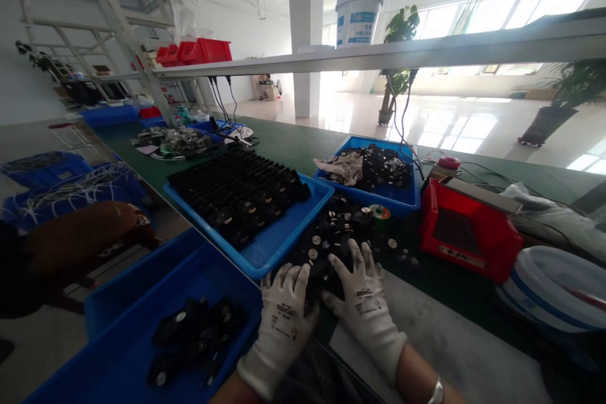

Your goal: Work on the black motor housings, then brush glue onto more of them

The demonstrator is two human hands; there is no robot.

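Note:
Both my hands wear white work gloves with dark smudges on the fingers. My left hand is by the near corner of a blue tray, its fingers bent together round black parts that it mostly hides. Close on its right, my right hand lies over a heap of black plastic parts, fingers spread and thumb apart. Some heap parts carry round silver discs. Dark pieces fill the gap between my hands; their exact shape is too dim to make out. Rows of similar black parts stand packed in the tray.
Below left, a blue bin holds loose black parts. Behind the heap are another blue tray with parts and a crumpled cloth, and a red bin. A white tub stands far right. A shelf crosses above the bench.

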